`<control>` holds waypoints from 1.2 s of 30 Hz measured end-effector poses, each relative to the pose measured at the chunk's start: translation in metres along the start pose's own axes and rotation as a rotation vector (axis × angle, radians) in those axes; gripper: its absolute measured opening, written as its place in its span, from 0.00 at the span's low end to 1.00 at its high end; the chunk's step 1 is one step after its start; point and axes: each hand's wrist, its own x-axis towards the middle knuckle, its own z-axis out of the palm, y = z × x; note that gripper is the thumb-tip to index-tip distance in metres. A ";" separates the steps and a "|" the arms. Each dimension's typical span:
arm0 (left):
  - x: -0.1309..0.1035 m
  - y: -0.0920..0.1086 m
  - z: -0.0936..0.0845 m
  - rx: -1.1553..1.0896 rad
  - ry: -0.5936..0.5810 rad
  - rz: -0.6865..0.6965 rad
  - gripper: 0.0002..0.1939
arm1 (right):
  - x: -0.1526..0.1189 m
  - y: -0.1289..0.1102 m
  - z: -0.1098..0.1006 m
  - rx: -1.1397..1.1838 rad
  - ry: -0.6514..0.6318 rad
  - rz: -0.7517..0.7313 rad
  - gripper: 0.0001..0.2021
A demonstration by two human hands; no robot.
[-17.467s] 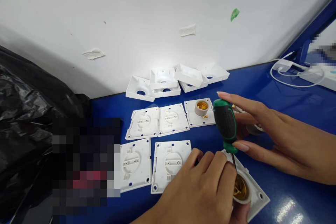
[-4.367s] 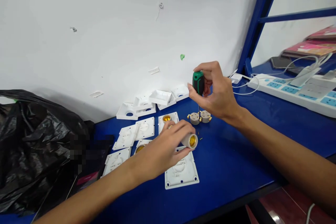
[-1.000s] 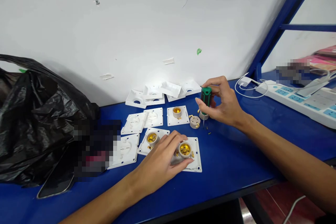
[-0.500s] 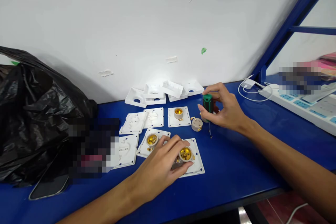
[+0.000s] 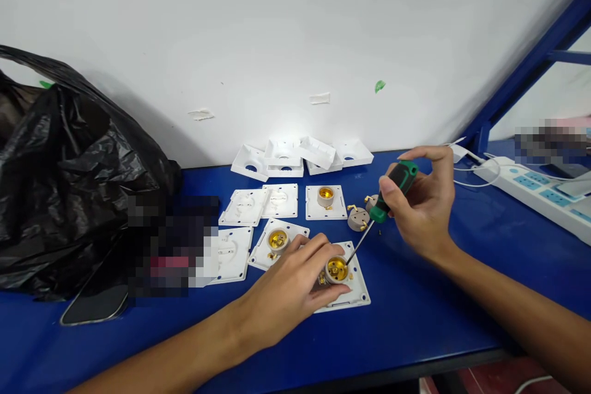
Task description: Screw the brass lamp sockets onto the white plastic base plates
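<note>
My left hand [image 5: 300, 277] is closed around a lamp socket [image 5: 336, 269] with a gold-coloured inside, which sits on a white square base plate [image 5: 357, 295]. In my right hand [image 5: 422, 203] is a green and black screwdriver [image 5: 397, 188], tilted so that its tip reaches the socket's right rim. Whether the tip touches a screw is too small to tell. Just behind the shaft lie loose ceramic sockets [image 5: 358, 219] with brass tabs. A second socket [image 5: 278, 240] on a plate is left of my left hand, and another socket [image 5: 325, 196] on a plate stands farther back.
Bare white plates [image 5: 244, 206] lie at the left. White square covers [image 5: 318, 152] are piled along the wall. A black plastic bag [image 5: 87, 172] and a phone [image 5: 95, 308] occupy the left side; a power strip [image 5: 538, 188] with white cables lies right on the blue table [image 5: 406, 320].
My right hand has brought the screwdriver from beside the loose sockets to the socket under my left hand, tilting it. My left hand keeps its hold. The view has shifted slightly.
</note>
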 end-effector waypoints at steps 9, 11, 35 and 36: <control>-0.001 0.003 -0.002 0.002 -0.011 -0.016 0.20 | -0.007 0.003 0.006 -0.023 0.051 -0.064 0.20; -0.001 0.004 -0.003 -0.019 -0.002 -0.027 0.20 | -0.006 0.002 0.006 -0.025 0.053 -0.058 0.19; 0.003 0.003 -0.004 -0.329 0.429 0.022 0.10 | -0.003 -0.001 0.003 0.069 0.103 0.138 0.18; 0.003 0.003 -0.004 -0.330 0.438 0.021 0.10 | -0.003 -0.001 0.003 0.066 0.102 0.146 0.18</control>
